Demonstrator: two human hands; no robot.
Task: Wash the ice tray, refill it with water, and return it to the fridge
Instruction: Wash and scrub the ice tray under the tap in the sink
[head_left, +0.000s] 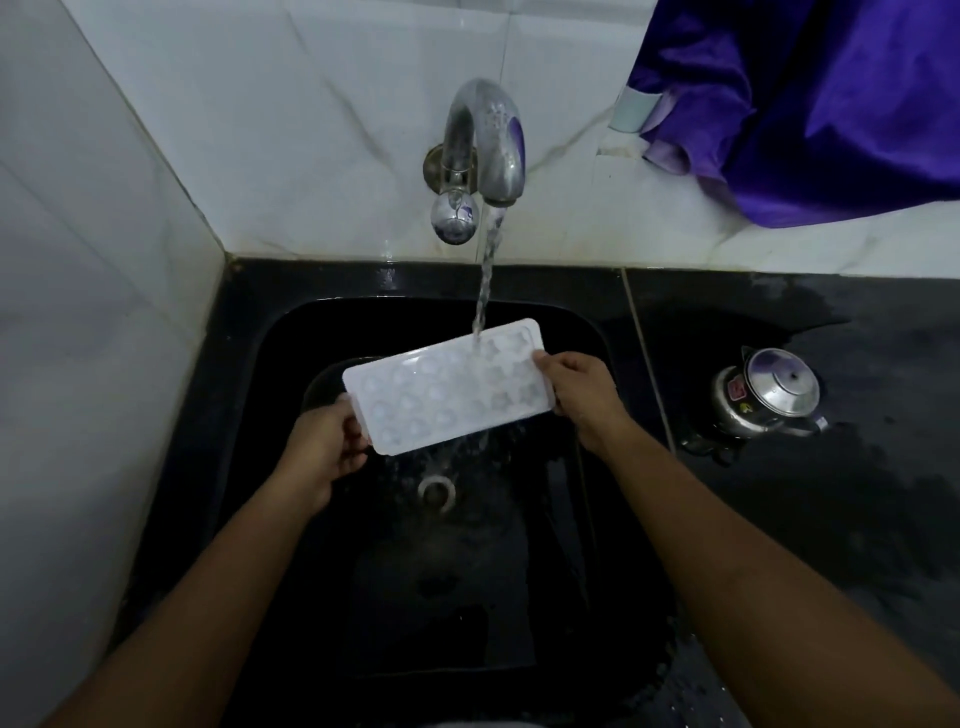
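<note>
White-tiled walls back a black sink (280, 343) in a wet desk (857, 519). Left hand (324, 447) and right hand (582, 395) each grip one end of the ice tray (447, 395), fingers curled round its rim, under the running tap (491, 140). Washing appears in progress; refilling and return to the fridge are not yet done.

fingers of the left hand (324, 449) hide under the ice tray (441, 387); the purple cloth (831, 104) runs off-frame.

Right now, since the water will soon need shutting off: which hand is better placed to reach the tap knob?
Probably the left hand. The tap knob sits left of the water stream, so the left reaches it without crossing the water. The right hand grips the ice tray beyond the stream and would cross it.
</note>
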